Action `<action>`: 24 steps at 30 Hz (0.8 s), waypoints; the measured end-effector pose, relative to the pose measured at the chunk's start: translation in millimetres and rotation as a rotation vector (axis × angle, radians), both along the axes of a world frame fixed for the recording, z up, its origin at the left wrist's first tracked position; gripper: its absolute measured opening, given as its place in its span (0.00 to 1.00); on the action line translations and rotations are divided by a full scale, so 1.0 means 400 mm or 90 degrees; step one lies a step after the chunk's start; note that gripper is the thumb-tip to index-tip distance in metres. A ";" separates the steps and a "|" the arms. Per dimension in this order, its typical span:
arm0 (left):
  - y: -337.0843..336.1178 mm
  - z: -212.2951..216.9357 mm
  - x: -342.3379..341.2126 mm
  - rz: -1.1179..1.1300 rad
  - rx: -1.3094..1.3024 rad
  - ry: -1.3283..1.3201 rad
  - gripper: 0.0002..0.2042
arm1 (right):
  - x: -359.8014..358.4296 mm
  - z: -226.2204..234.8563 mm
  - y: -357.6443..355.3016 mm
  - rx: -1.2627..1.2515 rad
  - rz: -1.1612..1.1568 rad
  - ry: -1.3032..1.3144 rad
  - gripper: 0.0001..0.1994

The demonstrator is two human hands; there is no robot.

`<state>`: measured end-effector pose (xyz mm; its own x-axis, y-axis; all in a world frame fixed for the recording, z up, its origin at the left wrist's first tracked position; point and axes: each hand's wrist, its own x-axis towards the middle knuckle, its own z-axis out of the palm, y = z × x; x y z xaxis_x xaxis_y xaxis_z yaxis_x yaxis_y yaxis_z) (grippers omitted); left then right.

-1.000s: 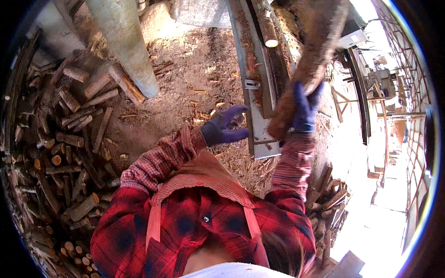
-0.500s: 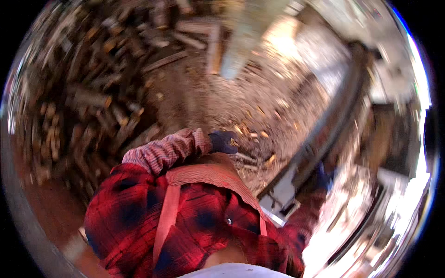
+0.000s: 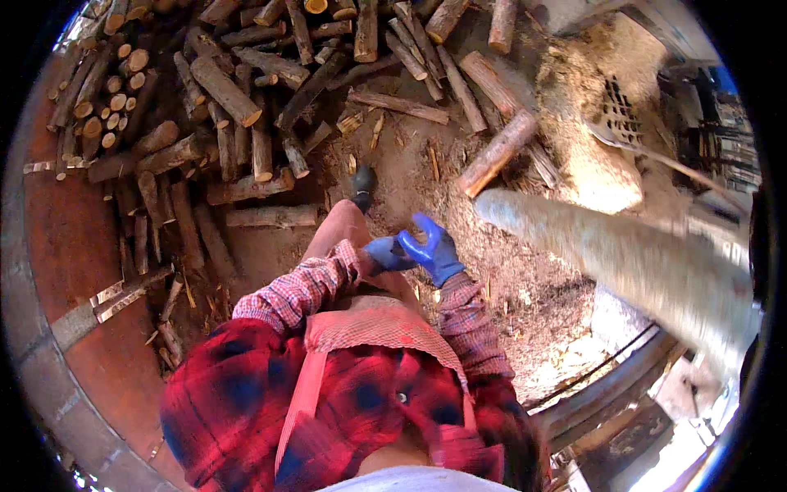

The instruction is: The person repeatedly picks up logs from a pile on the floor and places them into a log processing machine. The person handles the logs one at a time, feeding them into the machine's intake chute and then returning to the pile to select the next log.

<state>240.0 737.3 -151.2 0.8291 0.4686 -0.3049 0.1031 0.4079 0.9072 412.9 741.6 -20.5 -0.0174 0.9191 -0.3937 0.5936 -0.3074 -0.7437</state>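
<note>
My right hand (image 3: 434, 249) looks empty, fingers spread beside my left hand (image 3: 385, 253), perhaps to tug its glove, though I can't tell how the left's fingers stand. Ahead and right of them, a log (image 3: 498, 156) ends beside a grey post (image 3: 607, 242); ahead-left, the heap of logs (image 3: 223, 88) lies crisscrossed, as if tossed.

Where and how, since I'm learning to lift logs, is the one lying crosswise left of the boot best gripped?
That log is probably best gripped around its middle, with the left hand coming down from the near side. It lies crosswise, its body is round, and dirt lies along its near side, while another log lies close beyond.
</note>
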 end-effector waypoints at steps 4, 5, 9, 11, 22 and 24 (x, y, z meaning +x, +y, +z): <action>0.342 -0.021 -0.060 -0.099 0.057 0.457 0.23 | 0.153 -0.435 0.111 -0.358 -0.115 0.192 0.20; 0.406 -0.075 -0.080 -0.074 0.017 0.467 0.22 | 0.219 -0.527 0.131 -0.414 -0.059 0.105 0.17; 0.659 -0.431 -0.174 -0.057 -0.024 0.371 0.15 | 0.469 -0.822 0.255 -0.284 -0.167 -0.098 0.27; 0.833 -0.705 -0.215 -0.043 -0.024 0.394 0.15 | 0.591 -0.981 0.377 -0.286 -0.210 -0.131 0.28; 1.346 -1.326 0.081 -0.111 0.646 0.942 0.30 | 1.019 -1.680 1.047 -0.216 -0.148 -0.330 0.46; 1.292 -1.333 0.054 -0.139 0.578 0.922 0.27 | 1.032 -1.693 1.110 -0.329 -0.141 -0.278 0.45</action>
<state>261.4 1254.0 -684.4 0.2067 0.8254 -0.5254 0.9603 -0.2739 -0.0526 825.6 1185.8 -697.8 0.4065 0.5768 -0.7086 0.6869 -0.7043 -0.1793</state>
